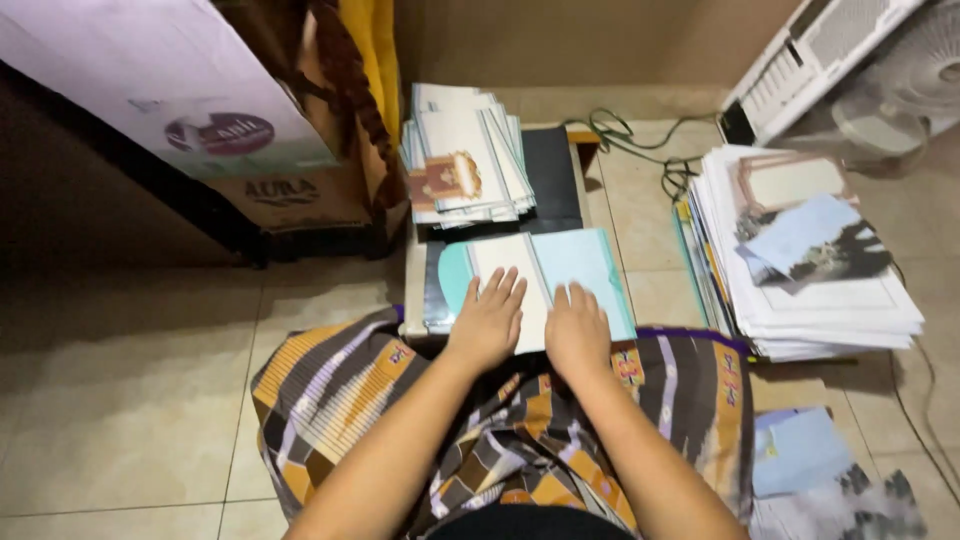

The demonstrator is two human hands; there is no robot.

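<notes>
- Beige floor tiles run under everything, with a cardboard box leaning at the upper left and a white fan at the upper right.
- Striped cloth in brown, orange and lilac covers the person's lap, just below the work surface.
- White printed sheets sit in a tall stack to the right, well apart from the hands; a smaller pile of folded cards lies straight ahead on a dark low board.
- Between that pile and the lap lies the teal-and-white card, flat on the board, partly under both hands.
- Left hand rests palm down on the card's white part, fingers spread and straight, holding nothing.
- Right hand presses flat just beside it, fingers together, also gripping nothing.
- Judging by its look, the card is light, thin and fairly stiff, likely smooth and easy to crease or slide; taking it by a free edge or corner seems safest.
</notes>
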